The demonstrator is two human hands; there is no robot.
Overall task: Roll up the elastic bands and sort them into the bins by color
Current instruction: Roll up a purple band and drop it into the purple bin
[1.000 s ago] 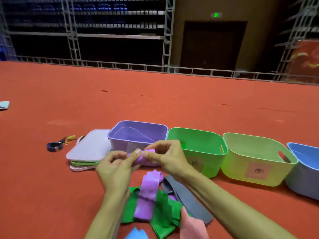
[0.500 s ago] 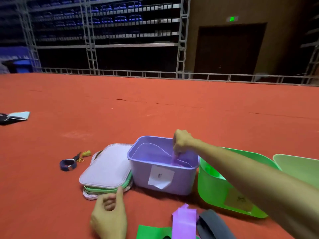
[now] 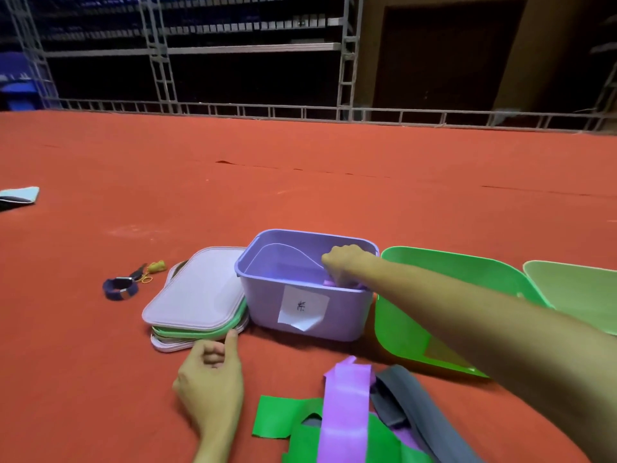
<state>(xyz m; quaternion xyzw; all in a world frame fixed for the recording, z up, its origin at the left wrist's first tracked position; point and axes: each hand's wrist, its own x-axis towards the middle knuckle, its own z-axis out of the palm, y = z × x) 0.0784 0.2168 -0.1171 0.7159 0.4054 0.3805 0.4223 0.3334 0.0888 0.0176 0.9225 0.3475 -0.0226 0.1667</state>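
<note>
Right grip (image 3: pixel 344 262) is down inside the purple bin (image 3: pixel 347 315), fingers curled round a rolled purple band (image 3: pixel 329 281) by the bin's right wall. Left grip (image 3: pixel 210 372) rests loosely curled on the red floor (image 3: pixel 300 182), holding nothing, thumb next to the stacked lids (image 3: pixel 197 292). Loose bands (image 3: pixel 347 406) lie nearer, to its right.
</note>
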